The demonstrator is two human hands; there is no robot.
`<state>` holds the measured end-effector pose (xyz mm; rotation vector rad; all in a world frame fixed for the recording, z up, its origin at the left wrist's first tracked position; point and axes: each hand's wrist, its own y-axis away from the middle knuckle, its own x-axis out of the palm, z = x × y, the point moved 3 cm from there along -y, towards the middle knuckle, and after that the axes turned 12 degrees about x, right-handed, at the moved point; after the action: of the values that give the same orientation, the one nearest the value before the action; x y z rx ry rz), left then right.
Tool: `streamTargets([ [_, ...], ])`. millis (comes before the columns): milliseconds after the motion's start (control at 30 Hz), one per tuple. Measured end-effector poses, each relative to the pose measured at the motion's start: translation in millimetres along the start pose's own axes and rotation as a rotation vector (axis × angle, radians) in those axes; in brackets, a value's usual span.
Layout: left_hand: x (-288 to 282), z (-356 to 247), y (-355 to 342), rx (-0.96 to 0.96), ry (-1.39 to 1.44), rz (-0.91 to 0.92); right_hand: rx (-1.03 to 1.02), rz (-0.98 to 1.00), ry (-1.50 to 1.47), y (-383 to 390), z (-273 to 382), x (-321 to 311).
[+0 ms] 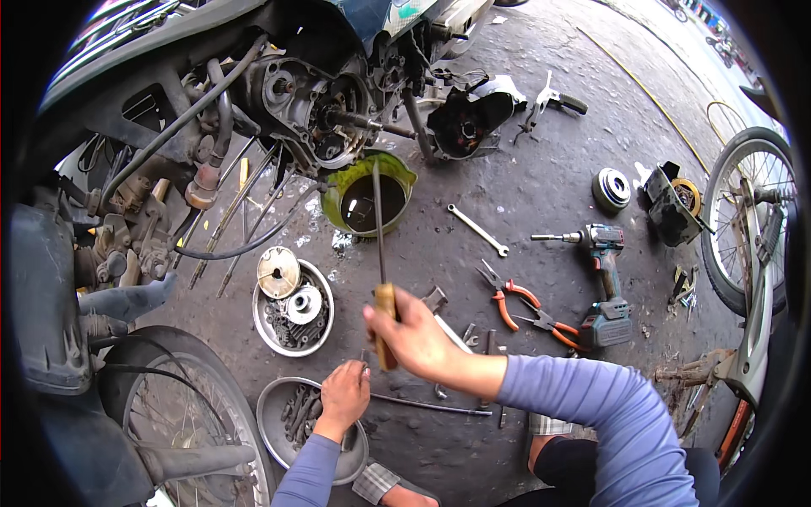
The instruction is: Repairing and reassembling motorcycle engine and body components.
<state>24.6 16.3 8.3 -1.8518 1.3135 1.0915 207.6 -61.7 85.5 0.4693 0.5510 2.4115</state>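
My right hand (422, 338) is closed round the yellowish handle of a long screwdriver (382, 245). Its shaft points away from me, across the view of a green-yellow bucket (336, 211) with dark liquid inside. My left hand (345, 395) is closed just left of the handle, over a grey bowl (270, 397) of wrenches and other metal tools. A small dark bit shows at its fingertips; what it is I cannot make out. Beyond the bucket, the opened engine (308, 110) of a motorcycle shows its bare shaft and gears.
A white-rimmed bowl (325, 334) holds gears and bolts. Right of my hands lie a wrench (478, 231), orange-handled pliers (504, 296), a cordless impact driver (601, 275) and a metal rod (431, 406). An engine cover (465, 127) lies beyond. Wheels stand left (190, 397) and right (714, 228).
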Motion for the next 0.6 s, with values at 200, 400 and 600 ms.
streamTargets([
  [200,-1,0,-12,-0.065,0.061,-0.041,0.331,0.224,0.975,30,-82,-77],
  [400,-52,-37,-4,0.141,0.080,0.236,-0.481,-0.379,0.467,-89,153,-96],
  [600,-146,-140,-4,0.260,-0.053,0.665,-0.460,-0.497,0.304,-138,244,-78],
])
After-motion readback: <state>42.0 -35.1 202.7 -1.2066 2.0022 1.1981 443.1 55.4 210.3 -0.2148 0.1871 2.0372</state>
